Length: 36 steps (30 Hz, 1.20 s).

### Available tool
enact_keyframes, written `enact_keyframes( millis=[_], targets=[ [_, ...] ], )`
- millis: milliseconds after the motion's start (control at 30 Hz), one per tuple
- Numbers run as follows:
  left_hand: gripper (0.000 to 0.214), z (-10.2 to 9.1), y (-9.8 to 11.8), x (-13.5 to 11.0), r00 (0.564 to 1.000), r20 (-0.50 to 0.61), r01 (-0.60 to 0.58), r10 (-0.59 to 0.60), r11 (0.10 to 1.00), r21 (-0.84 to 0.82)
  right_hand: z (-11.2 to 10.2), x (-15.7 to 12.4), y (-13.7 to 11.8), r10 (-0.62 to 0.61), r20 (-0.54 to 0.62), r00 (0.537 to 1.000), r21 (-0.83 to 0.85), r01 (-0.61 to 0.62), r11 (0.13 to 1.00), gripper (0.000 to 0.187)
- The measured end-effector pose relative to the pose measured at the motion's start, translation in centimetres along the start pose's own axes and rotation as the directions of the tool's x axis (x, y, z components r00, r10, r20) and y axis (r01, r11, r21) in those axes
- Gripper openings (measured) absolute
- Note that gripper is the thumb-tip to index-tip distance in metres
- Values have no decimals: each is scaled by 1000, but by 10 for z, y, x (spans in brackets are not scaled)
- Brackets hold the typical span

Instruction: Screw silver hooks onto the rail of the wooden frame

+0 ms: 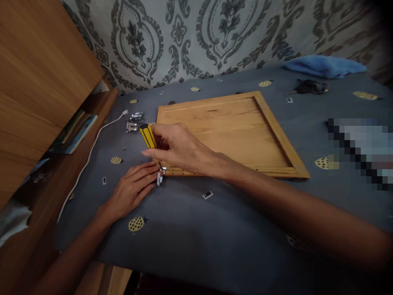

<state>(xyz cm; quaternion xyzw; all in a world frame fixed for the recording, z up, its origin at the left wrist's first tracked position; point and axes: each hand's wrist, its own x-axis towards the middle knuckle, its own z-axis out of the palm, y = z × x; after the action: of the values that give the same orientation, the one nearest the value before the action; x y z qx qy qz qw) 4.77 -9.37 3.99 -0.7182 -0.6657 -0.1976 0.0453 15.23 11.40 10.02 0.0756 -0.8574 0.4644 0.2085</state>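
While the left hand [136, 185] lies flat with fingers straight at the near left corner of the wooden panel [233, 127], fingertips right beside a metal hinge [159, 179], the right hand [184, 148] has a firm grip on a yellow-and-black screwdriver [148, 137], shaft angled down toward that hinge! Metal fittings [134, 123] sit bunched just off the panel's left edge, and out toward the far right corner of the grey sheet [190, 229], a blue cloth [325, 66] lies crumpled before the patterned wall [184, 37].
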Motion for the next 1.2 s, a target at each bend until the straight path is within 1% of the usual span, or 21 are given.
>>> enact_keyframes(
  millis=[67, 200, 267, 300, 367, 433, 500, 567, 633, 667, 767, 833, 1000, 1200],
  targets=[
    [39, 0, 0, 0, 1000, 0, -1, 1, 1000, 3, -3, 1, -1, -7, 37, 999, 2, 7, 1000, 28],
    [35, 1, 0, 0, 1000, -17, -7, 7, 1000, 7, -13, 2, -3, -26, 158, 987, 95, 11, 995, 10],
    [35, 1, 1, 0, 1000, -26, -10, 10, 1000, 7, -17, 2, -3, -36, 207, 978, 146, 6, 989, 4],
    [35, 1, 1, 0, 1000, -27, -12, 12, 1000, 9, -17, 2, -3, -37, 226, 973, 166, -1, 986, 4],
    [36, 2, 0, 0, 1000, -26, -13, 14, 1000, 14, -16, 2, -3, -29, 239, 971, 181, -15, 983, 10],
    [36, 2, 0, 0, 1000, -26, -13, 13, 1000, 18, -12, 3, -3, -13, 181, 983, 141, -13, 990, 22],
    [35, 2, 0, 0, 1000, -30, -9, 9, 1000, 16, -7, 2, -4, 7, 76, 997, 29, -10, 1000, 33],
    [35, 2, 0, 0, 999, -33, -6, 6, 1000, 14, -1, 2, -6, 27, -8, 1000, -106, -28, 994, 39],
    [35, 2, 1, 0, 999, -39, -7, 8, 1000, 17, 3, 0, -8, 35, -36, 999, -190, -42, 981, 38],
    [34, 2, 1, 0, 999, -41, -10, 10, 1000, 17, 4, 0, -9, 27, -51, 998, -201, -37, 979, 37],
    [34, 2, 1, 0, 999, -40, -15, 16, 1000, 18, 2, -2, -11, -9, -96, 995, -173, -7, 985, 33],
    [34, 1, 1, 0, 1000, -27, -12, 13, 1000, 22, -1, -2, -13, -10, -103, 995, -159, -7, 987, 32],
    [36, 1, 1, 0, 1000, -29, -7, 7, 1000, 19, -3, -1, -14, 42, -41, 998, -195, -49, 980, 33],
    [38, 2, 1, 0, 999, -34, 0, 0, 1000, -4, 0, -1, -10, 23, -34, 999, -221, -30, 975, 33]
  ],
)
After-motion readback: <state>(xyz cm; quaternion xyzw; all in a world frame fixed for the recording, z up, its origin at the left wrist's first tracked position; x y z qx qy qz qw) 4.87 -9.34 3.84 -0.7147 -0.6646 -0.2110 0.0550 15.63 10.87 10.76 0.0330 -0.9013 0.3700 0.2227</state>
